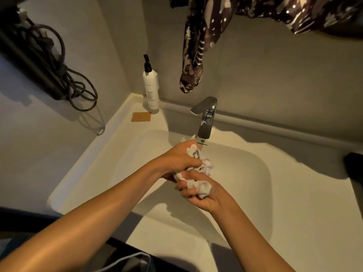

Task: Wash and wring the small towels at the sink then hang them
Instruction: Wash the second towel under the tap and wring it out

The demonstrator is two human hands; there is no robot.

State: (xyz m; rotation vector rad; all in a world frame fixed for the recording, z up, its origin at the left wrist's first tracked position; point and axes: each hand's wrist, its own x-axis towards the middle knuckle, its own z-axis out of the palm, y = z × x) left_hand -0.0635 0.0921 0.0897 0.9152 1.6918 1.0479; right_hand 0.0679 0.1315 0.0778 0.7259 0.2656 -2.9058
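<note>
A small white towel (pixel 204 167) with a grey pattern is bunched between both hands over the white sink basin (pixel 245 173). My left hand (pixel 176 161) grips its upper part, just under the chrome faucet (pixel 205 118). My right hand (pixel 200 195) is closed around its lower end, with a wad of cloth showing between the fingers. Much of the towel is hidden inside the two fists. I cannot tell whether water is running from the spout.
A white pump bottle (pixel 150 89) stands at the sink's back left corner beside a brown card (pixel 141 117). A dark patterned cloth (pixel 194 55) hangs above the faucet. Dark cords (pixel 64 75) hang on the left wall. A dark object (pixel 355 163) sits at the right edge.
</note>
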